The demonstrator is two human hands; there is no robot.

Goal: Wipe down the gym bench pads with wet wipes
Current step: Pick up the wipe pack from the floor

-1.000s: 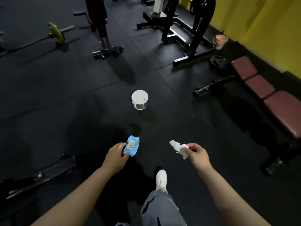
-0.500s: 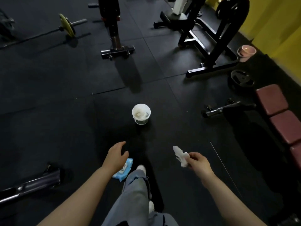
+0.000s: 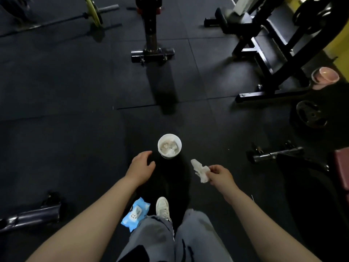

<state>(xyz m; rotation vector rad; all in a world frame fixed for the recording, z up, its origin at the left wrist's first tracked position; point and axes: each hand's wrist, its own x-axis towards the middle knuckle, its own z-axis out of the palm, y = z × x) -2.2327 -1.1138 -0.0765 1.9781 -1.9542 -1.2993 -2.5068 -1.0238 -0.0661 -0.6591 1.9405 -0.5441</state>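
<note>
I pinch the crumpled wet wipe [image 3: 200, 171] in my right hand [image 3: 220, 176], nearer than my empty, loosely spread left hand [image 3: 140, 168] to the maroon bench pad [image 3: 342, 171] at far right.

Blk rubber floor [image 3: 66, 87]: wipes pack [image 3: 135, 214], white cup [image 3: 169, 146], dumbbell [image 3: 275, 153].

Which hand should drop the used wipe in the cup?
Right. The right hand already pinches the wipe, just right of the cup. The left hand is nearer the cup but empty.
</note>
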